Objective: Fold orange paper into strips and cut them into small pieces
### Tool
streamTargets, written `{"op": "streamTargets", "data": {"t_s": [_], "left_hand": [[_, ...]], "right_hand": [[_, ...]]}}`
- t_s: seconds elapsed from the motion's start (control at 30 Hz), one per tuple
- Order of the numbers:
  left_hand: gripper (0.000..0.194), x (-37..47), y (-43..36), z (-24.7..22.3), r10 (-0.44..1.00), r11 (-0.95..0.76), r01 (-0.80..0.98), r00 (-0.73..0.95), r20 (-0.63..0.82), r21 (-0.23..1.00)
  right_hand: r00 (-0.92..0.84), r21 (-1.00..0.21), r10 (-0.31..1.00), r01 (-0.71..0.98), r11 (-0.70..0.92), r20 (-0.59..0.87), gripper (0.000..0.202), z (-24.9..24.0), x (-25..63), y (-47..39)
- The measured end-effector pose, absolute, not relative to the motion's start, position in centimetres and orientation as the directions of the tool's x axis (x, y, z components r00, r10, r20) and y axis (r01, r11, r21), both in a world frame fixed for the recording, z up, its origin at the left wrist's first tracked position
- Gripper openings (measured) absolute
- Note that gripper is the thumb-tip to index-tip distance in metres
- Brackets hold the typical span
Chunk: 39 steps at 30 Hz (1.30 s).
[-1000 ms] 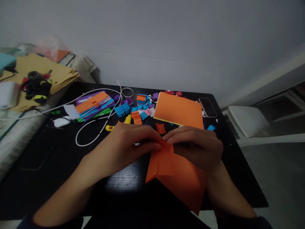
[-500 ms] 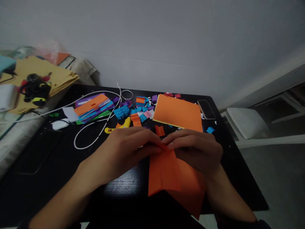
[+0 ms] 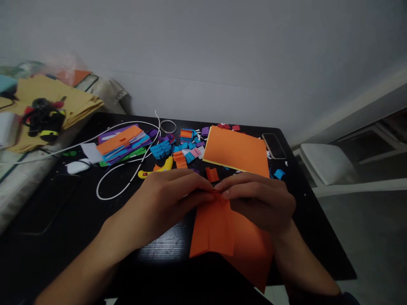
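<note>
An orange sheet of paper (image 3: 213,231) with crease lines hangs from the fingertips of both hands near the table's front. My left hand (image 3: 178,195) pinches its upper edge from the left. Close beside it, my right hand (image 3: 260,197) grips the same edge from the right, fingertips nearly meeting. Beneath and to the right lies another orange piece (image 3: 254,245), partly covered by the right hand; whether the two are joined I cannot tell. Just beyond the fingers sits a small folded orange paper strip (image 3: 212,174).
The black table (image 3: 79,254) carries a yellow cutter (image 3: 160,168), a white cable (image 3: 110,169), a stack of coloured paper (image 3: 122,144), several small folded pieces (image 3: 161,149), an orange pad (image 3: 237,150) and a phone (image 3: 274,146). A white chair (image 3: 321,163) stands to the right.
The lower part of the creased orange paper has swung slightly left. Both hands keep their pinch on its top edge, and the whole view has shifted a little.
</note>
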<state>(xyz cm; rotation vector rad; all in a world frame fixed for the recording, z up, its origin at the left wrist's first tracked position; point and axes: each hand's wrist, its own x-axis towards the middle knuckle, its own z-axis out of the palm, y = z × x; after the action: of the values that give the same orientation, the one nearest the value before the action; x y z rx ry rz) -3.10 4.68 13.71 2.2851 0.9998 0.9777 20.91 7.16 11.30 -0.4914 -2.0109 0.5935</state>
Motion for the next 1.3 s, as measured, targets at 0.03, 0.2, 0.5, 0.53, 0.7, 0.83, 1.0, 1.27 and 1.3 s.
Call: {"op": "streamTargets", "data": {"t_s": [0.03, 0.2, 0.5, 0.53, 0.7, 0.83, 1.0, 1.27, 1.3], "left_hand": [[0.011, -3.1, 4.7, 13.7, 0.764, -0.634, 0.441, 0.484, 0.427, 0.634], [0.014, -3.1, 4.6, 13.6, 0.745, -0.655, 0.421, 0.501, 0.441, 0.628], [0.017, -3.4, 4.7, 13.2, 0.717, -0.676, 0.368, 0.531, 0.452, 0.639], [0.016, -3.4, 4.7, 13.3, 0.720, -0.672, 0.369, 0.528, 0.450, 0.643], [0.017, -3.5, 4.8, 13.6, 0.750, -0.644, 0.411, 0.508, 0.423, 0.645], [0.022, -3.5, 4.9, 13.9, 0.732, -0.657, 0.396, 0.540, 0.416, 0.642], [0.022, -3.8, 4.7, 14.0, 0.744, -0.652, 0.438, 0.526, 0.411, 0.619], [0.019, -3.9, 4.4, 13.9, 0.748, -0.660, 0.493, 0.495, 0.442, 0.566], [0.019, -3.9, 4.4, 13.9, 0.746, -0.664, 0.494, 0.492, 0.449, 0.561]], "right_hand": [[-0.464, -0.587, 0.561, 0.103, 0.803, 0.686, 0.017, 11.3, 20.9, 7.2], [-0.456, -0.569, 0.548, 0.106, 0.815, 0.701, 0.016, 11.3, 20.7, 7.0], [-0.405, -0.635, 0.586, 0.016, 0.772, 0.702, 0.031, 10.6, 20.3, 7.0], [-0.402, -0.642, 0.593, 0.015, 0.766, 0.698, 0.030, 10.7, 20.2, 7.0], [-0.393, -0.677, 0.626, 0.009, 0.736, 0.674, 0.019, 11.0, 20.1, 7.0], [-0.394, -0.660, 0.613, 0.023, 0.751, 0.684, 0.016, 11.2, 20.1, 6.9], [-0.380, -0.636, 0.601, 0.040, 0.771, 0.704, 0.014, 11.4, 20.0, 7.0], [-0.357, -0.609, 0.575, 0.022, 0.793, 0.736, 0.017, 11.2, 19.8, 7.0], [-0.355, -0.610, 0.576, 0.022, 0.792, 0.736, 0.018, 11.2, 19.8, 7.0]]}}
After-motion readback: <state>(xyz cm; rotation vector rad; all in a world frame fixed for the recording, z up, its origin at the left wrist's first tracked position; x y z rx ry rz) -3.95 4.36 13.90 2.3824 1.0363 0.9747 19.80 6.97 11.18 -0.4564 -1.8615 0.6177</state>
